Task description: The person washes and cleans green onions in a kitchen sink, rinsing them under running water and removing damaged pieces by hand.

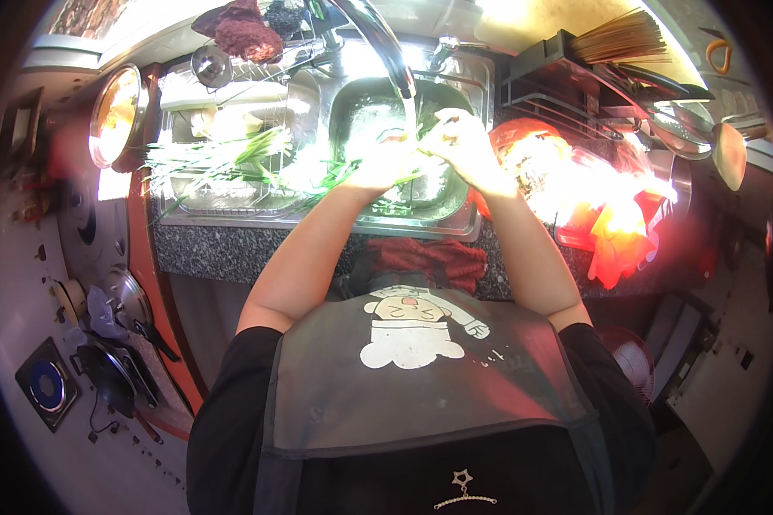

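Note:
Water runs from the chrome faucet point(386, 51) into the right basin of a steel sink point(454, 209). Over that basin, my left hand point(383, 164) is closed on green leafy stalks point(341, 177), which stick out to its left. Close by on the right, my right hand point(460, 145) has bent fingers near the stalk ends beside the water; glare hides whether it pinches one. A bunch of long green stalks point(225, 154) lies across a wire rack over the left basin, with pale pieces point(216, 122) behind it.
Right of the sink sit a red plastic bag point(528, 138) and a red tray point(573, 238) in strong glare. A rack with chopsticks point(621, 38) and utensils stands behind. A metal bowl point(116, 116) is at the left. A dark red cloth point(425, 257) hangs at the counter's front edge.

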A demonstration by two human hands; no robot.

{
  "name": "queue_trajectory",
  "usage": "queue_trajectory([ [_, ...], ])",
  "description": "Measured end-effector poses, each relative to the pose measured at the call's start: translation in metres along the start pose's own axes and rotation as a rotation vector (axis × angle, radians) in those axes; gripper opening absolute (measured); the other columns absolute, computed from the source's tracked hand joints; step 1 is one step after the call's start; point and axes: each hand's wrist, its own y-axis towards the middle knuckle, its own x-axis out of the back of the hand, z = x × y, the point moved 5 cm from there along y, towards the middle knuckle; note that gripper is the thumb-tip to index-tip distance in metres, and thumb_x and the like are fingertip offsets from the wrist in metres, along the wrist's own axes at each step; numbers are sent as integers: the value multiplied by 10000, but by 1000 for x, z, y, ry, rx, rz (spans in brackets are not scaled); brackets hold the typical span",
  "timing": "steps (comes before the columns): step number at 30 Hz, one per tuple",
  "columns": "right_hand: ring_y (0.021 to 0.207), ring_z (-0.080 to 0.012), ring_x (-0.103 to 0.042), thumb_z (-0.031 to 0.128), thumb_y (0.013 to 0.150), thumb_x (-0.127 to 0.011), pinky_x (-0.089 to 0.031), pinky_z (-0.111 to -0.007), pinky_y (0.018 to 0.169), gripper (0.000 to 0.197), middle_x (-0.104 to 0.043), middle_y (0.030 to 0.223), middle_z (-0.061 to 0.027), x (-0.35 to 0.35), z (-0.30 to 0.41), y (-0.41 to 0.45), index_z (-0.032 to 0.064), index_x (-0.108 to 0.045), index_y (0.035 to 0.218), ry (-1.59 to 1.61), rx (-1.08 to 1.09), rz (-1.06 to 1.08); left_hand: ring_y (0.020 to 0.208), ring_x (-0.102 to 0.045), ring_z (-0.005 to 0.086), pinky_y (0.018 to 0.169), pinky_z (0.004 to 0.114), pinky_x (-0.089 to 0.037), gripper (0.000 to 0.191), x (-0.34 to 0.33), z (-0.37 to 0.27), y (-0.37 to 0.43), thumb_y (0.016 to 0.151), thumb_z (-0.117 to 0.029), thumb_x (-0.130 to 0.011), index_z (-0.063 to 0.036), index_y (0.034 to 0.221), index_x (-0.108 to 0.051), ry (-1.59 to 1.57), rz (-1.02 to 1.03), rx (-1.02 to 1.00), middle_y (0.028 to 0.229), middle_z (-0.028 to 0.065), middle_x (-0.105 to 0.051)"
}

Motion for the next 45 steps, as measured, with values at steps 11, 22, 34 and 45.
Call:
queue_trajectory([
  [11,1043,-257,-640,166,815,-748,-481,-351,930,161,-655,1137,-136,16,-40,-7,48,-744,924,275,-249,-327,1065,-616,156,950,306,-493,335,4,-11,8,986,-224,-599,-19,1250,-616,-309,1,184,1144,81,-659],
  [22,777,-105,-604,182,971,-620,-477,-252,730,155,-658,870,-18,50,-47,-22,34,-664,984,671,-469,-412,658,-541,60,582,247,-409,253,2,-30,11,957,-285,-613,-83,994,-761,-329,56,187,747,-16,-643],
  [34,772,-56,-530,153,943,-664,-433,-236,730,137,-604,811,35,66,-25,-16,21,-686,974,573,-369,-170,1103,-597,258,978,352,-454,335,12,-74,-1,1007,-228,-470,-74,1239,-656,-91,137,239,1171,140,-651],
  [45,797,-343,-630,108,818,-676,-499,-432,713,140,-631,893,-156,110,-23,-48,31,-653,934,-469,-83,-504,1145,-588,257,1005,355,-453,300,6,-67,-5,982,-181,-532,-66,1223,-669,-555,189,337,1217,122,-643],
])
